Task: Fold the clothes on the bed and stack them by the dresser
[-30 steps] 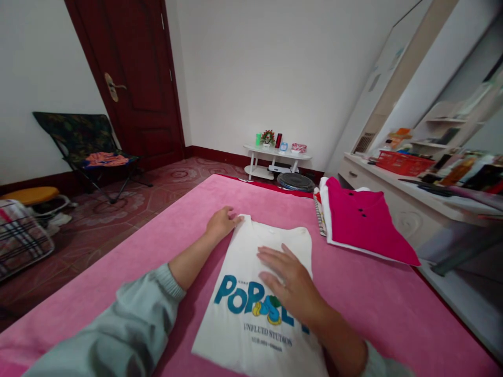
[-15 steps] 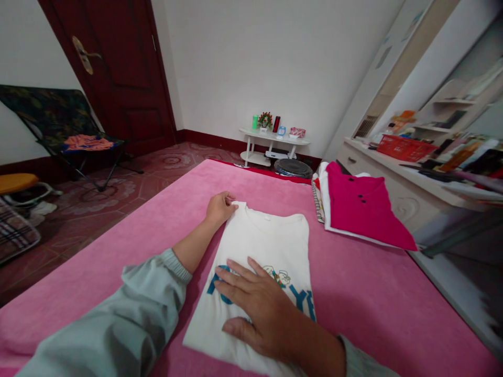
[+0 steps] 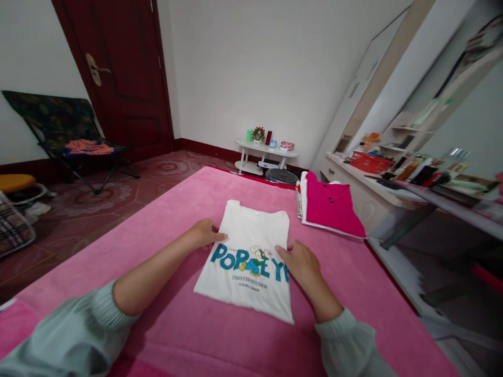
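A white T-shirt [image 3: 247, 230], folded into a panel with blue lettering and a cartoon sailor on its front, lies flat on the pink bedspread [image 3: 165, 335]. At its left edge my left hand [image 3: 205, 234] has the thumb on top and the fingers curled at the side, closed on the cloth. My right hand [image 3: 302, 260] grips the opposite edge beside the lettering, thumb over the print and the other fingers partly hidden. Beyond the shirt, to the right, a stack of folded clothes rests with a magenta top [image 3: 332, 207] uppermost.
A dresser [image 3: 348, 178] with a red basket [image 3: 370, 162] and several bottles lines the right side. Past the bed's far edge stands a small white shelf table [image 3: 267, 147]. A folding chair [image 3: 78, 139] with clothing on it is at left, near the dark red door [image 3: 133, 78].
My left hand has come down from the shirt's collar corner to its left side edge. My right hand has lifted off the print and moved to the right edge. The view has shifted.
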{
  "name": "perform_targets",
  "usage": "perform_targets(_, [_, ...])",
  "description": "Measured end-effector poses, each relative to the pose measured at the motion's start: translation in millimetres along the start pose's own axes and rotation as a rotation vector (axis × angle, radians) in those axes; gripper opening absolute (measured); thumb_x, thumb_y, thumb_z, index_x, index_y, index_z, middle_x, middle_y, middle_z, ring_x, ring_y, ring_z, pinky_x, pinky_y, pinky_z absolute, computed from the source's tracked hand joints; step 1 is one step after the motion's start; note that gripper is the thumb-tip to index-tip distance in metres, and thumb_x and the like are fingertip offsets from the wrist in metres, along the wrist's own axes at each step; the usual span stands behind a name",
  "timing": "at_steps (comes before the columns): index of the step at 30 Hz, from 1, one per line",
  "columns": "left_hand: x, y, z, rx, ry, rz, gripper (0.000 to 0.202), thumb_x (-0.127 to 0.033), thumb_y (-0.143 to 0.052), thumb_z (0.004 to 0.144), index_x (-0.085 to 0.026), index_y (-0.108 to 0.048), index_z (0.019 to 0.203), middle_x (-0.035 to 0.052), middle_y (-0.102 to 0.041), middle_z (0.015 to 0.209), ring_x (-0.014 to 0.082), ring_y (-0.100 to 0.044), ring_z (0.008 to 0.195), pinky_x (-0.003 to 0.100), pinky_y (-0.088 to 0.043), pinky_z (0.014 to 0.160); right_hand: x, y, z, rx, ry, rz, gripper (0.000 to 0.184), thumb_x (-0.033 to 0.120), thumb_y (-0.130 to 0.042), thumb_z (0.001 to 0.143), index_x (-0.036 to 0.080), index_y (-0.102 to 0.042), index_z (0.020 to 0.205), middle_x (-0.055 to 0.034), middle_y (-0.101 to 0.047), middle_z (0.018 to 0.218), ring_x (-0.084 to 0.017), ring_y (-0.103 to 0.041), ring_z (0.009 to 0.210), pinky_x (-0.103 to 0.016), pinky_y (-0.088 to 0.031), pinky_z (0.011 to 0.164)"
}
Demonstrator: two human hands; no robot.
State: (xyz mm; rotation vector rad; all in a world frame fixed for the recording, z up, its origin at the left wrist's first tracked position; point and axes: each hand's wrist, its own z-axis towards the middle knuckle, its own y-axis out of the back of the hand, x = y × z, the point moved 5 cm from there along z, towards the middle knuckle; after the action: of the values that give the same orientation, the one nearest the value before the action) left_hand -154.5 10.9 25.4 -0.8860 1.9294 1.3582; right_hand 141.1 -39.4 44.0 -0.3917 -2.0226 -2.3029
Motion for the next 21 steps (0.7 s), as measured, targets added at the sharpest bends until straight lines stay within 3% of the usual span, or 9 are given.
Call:
perform_targets(2, [-2,-5.0,-6,0.035,-0.011,-0.034,0.031,-0.044,-0.072,0.057,-0.016,-0.060,0.065,0.0008,-0.060,0.053,0.0161,-0.055,0.047,0.025,-0.040,0.045,2,-2,1,0.016,0.023,0.033,0.032,0.051,-0.055,0.078,0.020,-0.060,0.079,-0.0091,-0.068,0.077,-0.023,-0.064,0.073,-0.028,-0.040,0.056])
perform_targets(4, [-11,-5.6,-7,-0.016,-0.082,-0.033,0.026,-0.039,-0.070,0.058,-0.016,-0.058,0.061,-0.0007,-0.059,0.054,0.0148,-0.054,0.050,0.023,-0.039,0.046,8,-2,0,-0.033,0.060,0.104,0.021,0.041,-0.057,0.077,0.020,-0.057,0.076,-0.0056,-0.066,0.073,-0.020,-0.062,0.070,-0.026,-0.038,0.057])
perform_targets(9, [-65,-15.4,-17,-0.194,-0.425,0.024,0.017,-0.030,-0.065,0.062,-0.016,-0.059,0.070,-0.0021,-0.057,0.061,0.0125,-0.053,0.056,0.021,-0.039,0.051,18,-2,-1,-0.182,0.108,0.412,0.013,0.030,-0.053,0.075,0.019,-0.055,0.083,-0.0029,-0.063,0.073,-0.019,-0.060,0.068,-0.028,-0.043,0.062])
perform_targets(11, [-91,-34.8,-25,-0.107,-0.510,-0.018,0.021,-0.034,-0.064,0.066,-0.014,-0.062,0.074,0.0002,-0.060,0.066,0.0129,-0.055,0.059,0.021,-0.041,0.054,21,-1,-2,-0.202,0.150,0.588,0.020,0.033,-0.050,0.079,0.018,-0.055,0.092,-0.0054,-0.066,0.083,-0.020,-0.062,0.075,-0.029,-0.046,0.068])
perform_targets(13, [-110,-63.8,-32,0.135,-0.512,-0.141,0.032,-0.044,-0.060,0.072,-0.013,-0.065,0.077,0.0043,-0.064,0.075,0.0153,-0.059,0.067,0.022,-0.045,0.056,20,-1,-2,-0.188,0.156,0.730,0.029,0.041,-0.042,0.086,0.018,-0.054,0.100,-0.0076,-0.067,0.092,-0.020,-0.063,0.084,-0.031,-0.048,0.075])
perform_targets(16, [-120,-104.6,-40,0.507,-0.396,-0.395,0.045,-0.053,-0.055,0.076,-0.010,-0.065,0.086,0.0101,-0.066,0.089,0.0189,-0.063,0.081,0.024,-0.051,0.062,14,-8,1,-0.139,0.079,0.842,0.041,0.051,-0.036,0.089,0.018,-0.053,0.106,-0.0100,-0.067,0.099,-0.022,-0.063,0.094,-0.034,-0.048,0.082])
perform_targets(18, [-117,-117.5,-38,0.554,-0.346,-0.514,0.040,-0.045,-0.059,0.075,-0.010,-0.065,0.091,0.0109,-0.066,0.092,0.0191,-0.063,0.086,0.025,-0.053,0.064,11,-15,3,-0.097,0.040,0.967,0.045,0.054,-0.045,0.085,0.017,-0.051,0.108,-0.0119,-0.067,0.103,-0.024,-0.063,0.096,-0.036,-0.049,0.083])
perform_targets(21, [-104,-120.3,-28,0.379,-0.327,-0.606,0.027,-0.028,-0.058,0.073,-0.011,-0.062,0.094,0.0081,-0.065,0.086,0.0168,-0.066,0.074,0.022,-0.052,0.053,15,-22,5,-0.053,0.061,1.217,0.055,0.047,-0.065,0.073,0.015,-0.047,0.114,-0.0133,-0.065,0.110,-0.025,-0.064,0.098,-0.037,-0.050,0.084])
